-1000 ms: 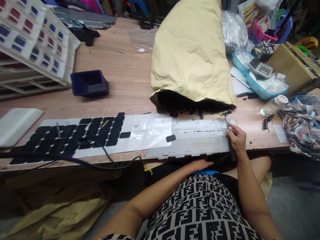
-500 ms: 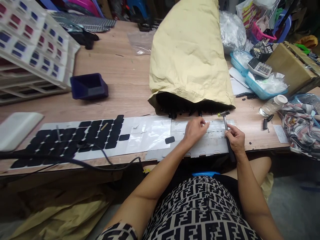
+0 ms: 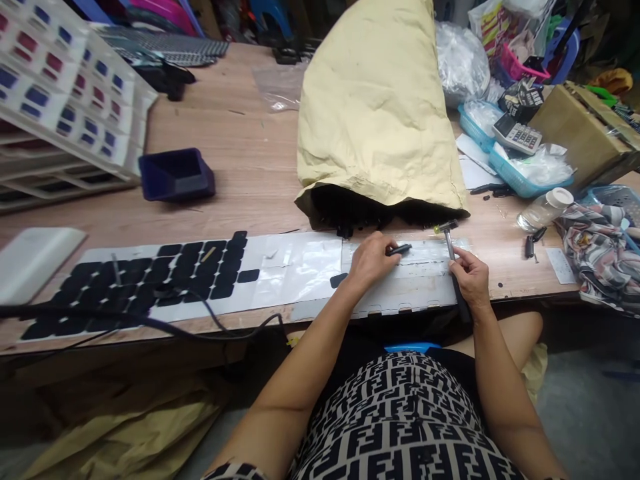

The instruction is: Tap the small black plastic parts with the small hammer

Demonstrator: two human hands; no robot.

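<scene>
My right hand (image 3: 467, 279) is closed round the dark handle of a small hammer (image 3: 449, 235), whose metal head rests on a grey metal plate (image 3: 400, 287) at the table's front edge. My left hand (image 3: 369, 259) is over the same plate, its fingers pinched on a small black stick-shaped piece (image 3: 399, 250) that points right. More black pieces spill from the open mouth of a big tan paper sack (image 3: 375, 113) just behind the plate.
A white sheet with rows of black pads (image 3: 145, 277) lies left of the plate, with a black cable (image 3: 150, 319) across it. A dark blue bin (image 3: 176, 175), white trays (image 3: 65, 107), blue baskets (image 3: 525, 177), a calculator (image 3: 517, 133) and a plastic bottle (image 3: 545, 208) stand around.
My left hand came up from my lap onto the plate, reached toward the sack's mouth, and now holds a black piece. The right hand with the hammer stayed put.
</scene>
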